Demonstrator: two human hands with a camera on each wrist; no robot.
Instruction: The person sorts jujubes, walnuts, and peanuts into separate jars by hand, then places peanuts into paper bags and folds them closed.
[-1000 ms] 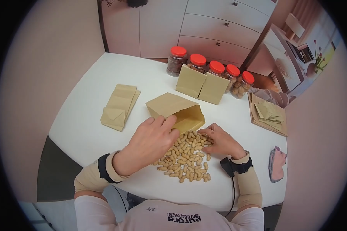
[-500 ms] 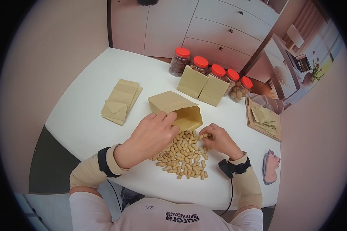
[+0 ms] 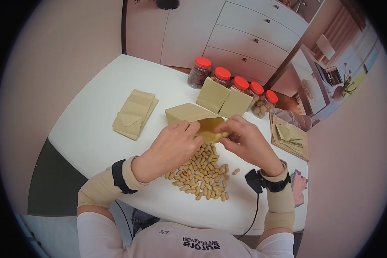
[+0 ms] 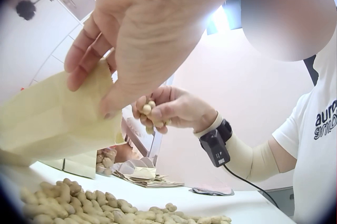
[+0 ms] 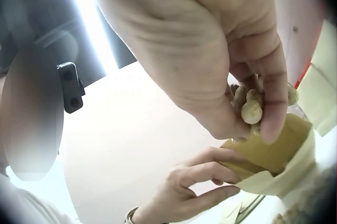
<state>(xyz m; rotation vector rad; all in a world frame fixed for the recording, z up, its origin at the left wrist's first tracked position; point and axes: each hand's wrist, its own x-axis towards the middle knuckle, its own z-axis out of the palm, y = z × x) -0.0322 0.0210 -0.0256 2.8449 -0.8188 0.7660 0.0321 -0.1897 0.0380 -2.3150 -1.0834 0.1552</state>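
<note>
A brown paper bag [image 3: 187, 112] lies tilted on the table with its mouth open toward the right. My left hand [image 3: 170, 144] pinches the bag's rim between thumb and fingers, seen close up in the left wrist view. Several peanuts in their shells [image 5: 253, 108] sit in the curled fingers of my right hand [image 3: 249, 139], which is raised right at the bag's mouth. Below both hands a loose pile of peanuts [image 3: 204, 172] spreads over the white table [image 3: 90, 116]. The inside of the bag is mostly hidden by my hands in the head view.
Folded paper bags [image 3: 135, 112] lie at the left. Two upright brown bags [image 3: 213, 95] stand before a row of red-lidded jars [image 3: 199, 73] at the back. On the right are a board with papers [image 3: 290, 135] and a pink-grey cloth [image 3: 299, 188]. A cable [image 3: 256, 217] hangs from my right wrist.
My right hand has picked up peanuts from the pile's right edge and risen with them to the bag's mouth. One peanut now lies apart at the right. The left hand keeps its hold.
</note>
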